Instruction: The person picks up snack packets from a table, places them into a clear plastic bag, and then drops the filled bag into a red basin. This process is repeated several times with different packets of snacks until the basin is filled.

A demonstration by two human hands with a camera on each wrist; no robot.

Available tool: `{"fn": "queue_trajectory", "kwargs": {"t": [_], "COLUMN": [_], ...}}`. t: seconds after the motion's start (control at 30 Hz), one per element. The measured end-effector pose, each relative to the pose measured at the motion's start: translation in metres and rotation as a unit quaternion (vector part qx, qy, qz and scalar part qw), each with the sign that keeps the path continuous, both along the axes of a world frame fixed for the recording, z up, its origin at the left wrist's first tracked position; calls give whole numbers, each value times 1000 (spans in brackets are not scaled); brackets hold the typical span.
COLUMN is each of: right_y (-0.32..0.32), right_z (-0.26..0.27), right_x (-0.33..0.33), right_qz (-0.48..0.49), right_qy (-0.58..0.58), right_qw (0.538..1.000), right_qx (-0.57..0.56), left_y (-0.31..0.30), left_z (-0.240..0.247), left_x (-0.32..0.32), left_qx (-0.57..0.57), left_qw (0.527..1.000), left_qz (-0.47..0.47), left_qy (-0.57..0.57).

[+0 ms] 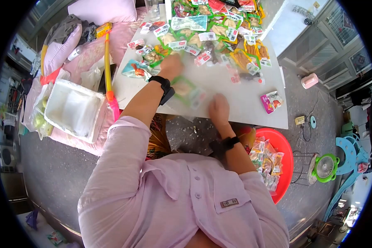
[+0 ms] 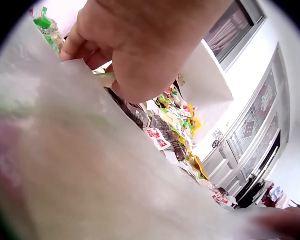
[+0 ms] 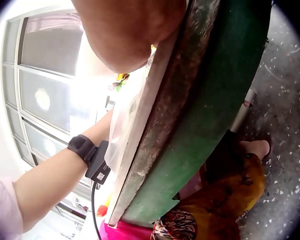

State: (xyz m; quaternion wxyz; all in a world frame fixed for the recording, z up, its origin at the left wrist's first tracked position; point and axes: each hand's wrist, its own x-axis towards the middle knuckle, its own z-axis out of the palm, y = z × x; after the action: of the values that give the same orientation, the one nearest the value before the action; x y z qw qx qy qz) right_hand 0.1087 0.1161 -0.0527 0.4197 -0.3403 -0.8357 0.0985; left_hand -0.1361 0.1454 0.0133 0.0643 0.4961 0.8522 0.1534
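Note:
A blurred clear plastic bag (image 1: 198, 98) with a green-edged food packet (image 1: 181, 88) in it lies between my hands, over the table's near side. My left hand (image 1: 172, 67), palm down, has its fingers curled at the far edge of the bag. In the left wrist view the bag (image 2: 90, 165) fills the foreground and rises to the left hand's fingertips (image 2: 72, 47). My right hand (image 1: 219, 109) is at the table's near edge, close to the bag's other end; I cannot tell whether it grips the plastic. Its fingers are hidden in the right wrist view.
Many food packets (image 1: 206, 37) are heaped at the table's far side. One purple-and-white packet (image 1: 271, 102) lies at the right. A red basin (image 1: 286, 161) with bagged packets stands below right. A white foam box (image 1: 72, 107) sits at the left, beside a yellow strip (image 1: 108, 66).

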Motion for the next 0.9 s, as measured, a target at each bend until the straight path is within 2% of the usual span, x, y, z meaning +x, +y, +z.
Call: {"fn": "queue_trajectory", "kwargs": {"t": [0.07,0.17,0.27,0.3,0.33,0.37,0.47,0.53,0.57,0.6,0.67,0.73,0.83,0.87,0.9], "right_y": [1,0,-2,-1,-1,-1,18,6,1,3,-6,-12,-25,-29,-32], "right_z": [0,0,4,4,4,2,-26,9,27,37,68,73,54,47,43], "right_x": [0,0,0,0,0,0,3,8,10,15,29,37,55,55,61], "right_qz": [1,-2,2,-3,-9,-14,-22,-14,-10,37,135,214,297,301,288], "right_qy": [-5,18,17,14,11,8,-5,131,198,264,237,264,273,290,295], "right_qw": [1000,999,999,1000,1000,1000,999,980,958,876,827,679,590,571,578], "right_qx": [-16,39,27,13,-2,-18,-29,-149,-207,-401,-492,-651,-700,-707,-704], "left_y": [-1,-11,-31,-42,-55,-66,-80,-97,-108,-119,-128,-137,-144,-147,-146], "left_z": [3,4,13,25,35,40,19,27,34,42,28,21,9,14,10], "left_x": [-7,-21,-28,-18,-4,6,7,16,23,32,41,53,74,80,81], "left_qx": [16,108,197,229,255,274,264,161,108,78,32,8,-30,-42,-11], "left_qw": [1000,994,964,921,857,773,754,779,787,756,732,701,716,719,763], "left_qz": [9,-8,-35,-8,20,48,33,-27,-56,-92,-137,-155,-208,-188,-204], "left_qy": [-11,-19,-173,-313,-446,-570,-601,-605,-605,-644,-666,-696,-665,-668,-614]}}
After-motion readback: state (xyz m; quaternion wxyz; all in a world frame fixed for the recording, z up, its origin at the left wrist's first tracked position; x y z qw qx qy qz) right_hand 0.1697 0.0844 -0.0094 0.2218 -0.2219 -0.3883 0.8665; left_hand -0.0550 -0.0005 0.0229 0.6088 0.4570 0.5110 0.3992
